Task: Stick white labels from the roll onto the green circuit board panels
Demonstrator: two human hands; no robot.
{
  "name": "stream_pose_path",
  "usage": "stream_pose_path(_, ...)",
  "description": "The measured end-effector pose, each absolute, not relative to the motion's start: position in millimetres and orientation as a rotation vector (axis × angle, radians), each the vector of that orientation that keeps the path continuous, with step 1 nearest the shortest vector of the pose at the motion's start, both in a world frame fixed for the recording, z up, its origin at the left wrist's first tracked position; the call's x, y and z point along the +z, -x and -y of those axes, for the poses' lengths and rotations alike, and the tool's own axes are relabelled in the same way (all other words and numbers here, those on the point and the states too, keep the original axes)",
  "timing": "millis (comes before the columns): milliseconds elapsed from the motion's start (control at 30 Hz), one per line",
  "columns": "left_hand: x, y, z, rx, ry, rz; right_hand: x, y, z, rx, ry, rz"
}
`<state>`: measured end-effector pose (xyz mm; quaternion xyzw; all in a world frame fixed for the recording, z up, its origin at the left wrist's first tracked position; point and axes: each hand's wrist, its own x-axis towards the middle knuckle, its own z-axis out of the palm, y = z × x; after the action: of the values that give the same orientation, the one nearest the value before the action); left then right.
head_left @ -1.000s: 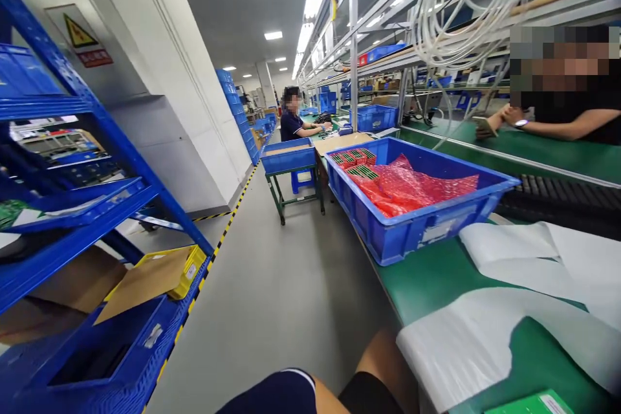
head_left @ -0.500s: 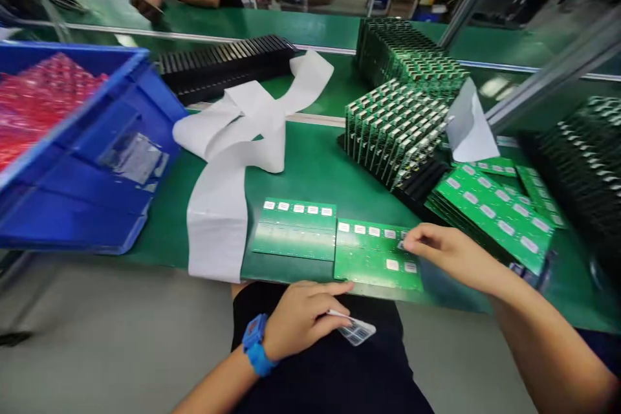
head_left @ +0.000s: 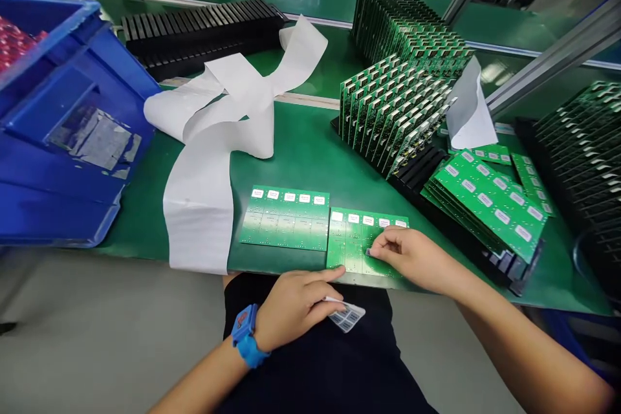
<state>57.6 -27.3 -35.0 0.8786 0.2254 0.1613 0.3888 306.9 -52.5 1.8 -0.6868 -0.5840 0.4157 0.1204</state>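
Note:
Two green circuit boards lie side by side near the bench's front edge. The left circuit board has a row of white labels along its far side. On the right circuit board a similar row shows, partly behind my right hand. That hand pinches a small label just over the board's middle. My left hand rests its index fingertip on the board's near edge. Between its thumb and other fingers it grips a small sheet of labels above my lap.
A long white paper strip curls across the green bench. At left stands a blue bin with pink bubble wrap. Black racks of upright boards and a stack of labelled boards fill the right; an unloaded black rack lies behind.
My right hand has moved left from the board's far row towards its middle, now with a small label at the fingertips. My left hand keeps its hold. The view has shifted slightly.

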Motion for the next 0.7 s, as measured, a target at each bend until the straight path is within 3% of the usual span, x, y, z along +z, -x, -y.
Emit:
stream_pose_path(200,-32.5,-58.3,26.9,0.427,-2.231,-0.578,3.0,-298.7,52.3,1.084,2.048,1.818)
stream_pose_path(467,-33.7,-58.7,26.0,0.429,-2.185,-0.594,7.9,-293.0,66.3,0.395,2.100,2.136)
stream_pose_path(700,-30.0,-54.3,31.3,0.626,-1.916,-0.655,18.9,-293.7,45.2,1.081,1.737,1.824)
